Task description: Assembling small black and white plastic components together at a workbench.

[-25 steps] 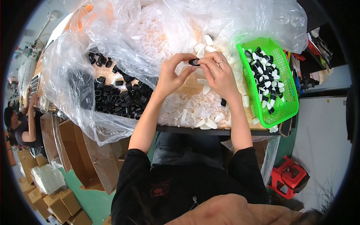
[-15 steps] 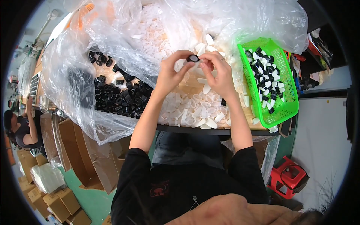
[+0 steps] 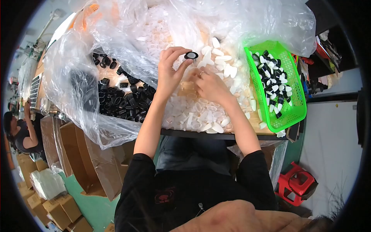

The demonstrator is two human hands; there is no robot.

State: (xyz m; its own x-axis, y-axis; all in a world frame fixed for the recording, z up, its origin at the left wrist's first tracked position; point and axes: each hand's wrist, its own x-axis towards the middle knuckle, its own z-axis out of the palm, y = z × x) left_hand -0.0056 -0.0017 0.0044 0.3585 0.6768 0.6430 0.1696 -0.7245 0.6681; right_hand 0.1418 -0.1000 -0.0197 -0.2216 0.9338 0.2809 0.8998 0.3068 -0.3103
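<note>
My left hand [image 3: 170, 69] pinches a black oval ring-shaped cap [image 3: 191, 55] between thumb and fingers, with a pale centre showing in it. To its right and lower, my right hand [image 3: 211, 86] has its fingers curled in over the work surface, close to the small translucent pieces; whatever is at its fingertips is too small to make out. A pile of translucent and white oval pieces [image 3: 205, 112] lies between my forearms. Longer white pieces [image 3: 222, 58] are scattered beyond my right hand.
Black oval rings [image 3: 121, 100] are heaped on the left, beside crumpled clear plastic sheeting [image 3: 77, 89]. A green basket [image 3: 288, 125] on the right contains several black-and-white pieces. A red stool [image 3: 296, 181] stands at lower right; cardboard boxes [image 3: 91, 166] and another person [image 3: 25, 131] are at left.
My right hand has let go of the black cap and come down and left toward the translucent pieces. The left hand still holds the cap, slightly farther left and tilted.
</note>
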